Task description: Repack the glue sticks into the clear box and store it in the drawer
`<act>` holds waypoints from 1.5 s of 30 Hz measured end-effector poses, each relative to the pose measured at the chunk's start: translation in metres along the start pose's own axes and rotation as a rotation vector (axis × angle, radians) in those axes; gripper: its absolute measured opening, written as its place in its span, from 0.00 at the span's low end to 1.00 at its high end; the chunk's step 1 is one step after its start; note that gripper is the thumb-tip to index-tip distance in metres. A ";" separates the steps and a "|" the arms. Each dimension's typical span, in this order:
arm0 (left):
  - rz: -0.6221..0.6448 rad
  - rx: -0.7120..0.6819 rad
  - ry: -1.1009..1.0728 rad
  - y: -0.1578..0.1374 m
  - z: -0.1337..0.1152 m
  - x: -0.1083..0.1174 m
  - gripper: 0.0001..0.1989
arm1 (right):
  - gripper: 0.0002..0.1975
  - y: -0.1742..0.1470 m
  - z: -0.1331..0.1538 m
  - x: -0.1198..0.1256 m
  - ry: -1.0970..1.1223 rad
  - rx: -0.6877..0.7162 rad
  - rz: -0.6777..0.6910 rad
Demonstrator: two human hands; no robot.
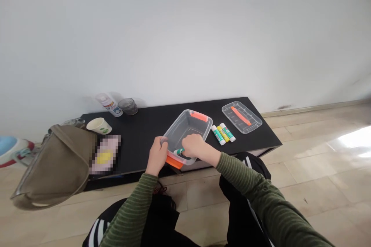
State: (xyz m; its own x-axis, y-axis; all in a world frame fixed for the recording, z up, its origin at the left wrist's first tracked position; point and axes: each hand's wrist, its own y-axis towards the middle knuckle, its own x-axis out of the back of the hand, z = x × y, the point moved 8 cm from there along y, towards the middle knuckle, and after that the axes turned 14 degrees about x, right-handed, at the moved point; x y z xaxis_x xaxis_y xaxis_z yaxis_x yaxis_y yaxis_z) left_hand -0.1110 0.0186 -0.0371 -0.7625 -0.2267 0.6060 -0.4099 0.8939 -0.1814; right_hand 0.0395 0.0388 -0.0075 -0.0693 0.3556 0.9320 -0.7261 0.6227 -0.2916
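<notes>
A clear plastic box point(176, 127) with orange latches stands without its lid near the front edge of the black table. My left hand point(157, 155) is closed on the box's near left rim. Inside the box is my right hand point(193, 146), its fingers wrapped round a green and white glue stick point(179, 151) lying low in the box. To the right of the box lie a green glue stick point(218, 135), a yellow glue stick point(223, 132) and another green one point(227, 132), side by side. Farther right rests the clear lid point(254, 120) with its orange handle.
On the black table point(139, 139), to the left, are a paper cup point(99, 126), a spray can point(110, 105), a dark glass point(128, 106) and a blurred-out pink item point(106, 154). A brown bag point(58, 166) hangs over the left end. A white wall point(185, 38) rises behind.
</notes>
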 end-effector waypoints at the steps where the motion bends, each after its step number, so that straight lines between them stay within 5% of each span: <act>1: 0.011 0.009 -0.015 0.000 0.000 -0.001 0.15 | 0.19 0.003 0.001 -0.003 0.003 0.022 0.039; 7: 0.057 0.005 -0.097 0.002 0.002 -0.003 0.15 | 0.15 0.005 0.011 -0.010 0.032 0.133 0.157; 12: 0.092 0.025 -0.112 0.004 0.002 -0.005 0.14 | 0.15 -0.019 -0.007 0.020 0.165 0.120 -0.271; 15: 0.102 0.027 -0.142 0.004 -0.002 -0.007 0.14 | 0.16 -0.059 -0.063 0.040 0.259 -0.005 -0.595; 17: 0.108 0.023 -0.163 0.005 -0.003 -0.009 0.14 | 0.15 -0.091 -0.119 0.039 0.277 -0.214 -0.678; 21: 0.114 0.000 -0.165 0.008 -0.004 -0.012 0.15 | 0.12 -0.134 -0.210 0.000 0.237 -0.551 -0.435; 24: 0.113 -0.011 -0.161 0.009 -0.004 -0.013 0.17 | 0.14 -0.147 -0.237 -0.036 0.242 -0.622 -0.237; 34: 0.141 -0.021 -0.196 0.010 -0.010 -0.022 0.16 | 0.18 -0.142 -0.238 -0.077 0.238 -0.590 -0.175; 42: 0.148 -0.021 -0.165 0.008 -0.015 -0.023 0.16 | 0.15 -0.139 -0.229 -0.067 0.145 -0.615 -0.175; 45: 0.144 -0.025 -0.159 0.007 -0.016 -0.023 0.15 | 0.13 -0.150 -0.227 -0.050 0.162 -0.615 -0.276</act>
State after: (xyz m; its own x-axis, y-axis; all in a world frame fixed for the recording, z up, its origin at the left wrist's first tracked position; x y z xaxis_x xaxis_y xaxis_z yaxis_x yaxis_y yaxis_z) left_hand -0.0882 0.0362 -0.0401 -0.8827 -0.1520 0.4447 -0.2797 0.9303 -0.2372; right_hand 0.3068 0.0856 -0.0595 0.2002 0.1969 0.9598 -0.1790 0.9705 -0.1618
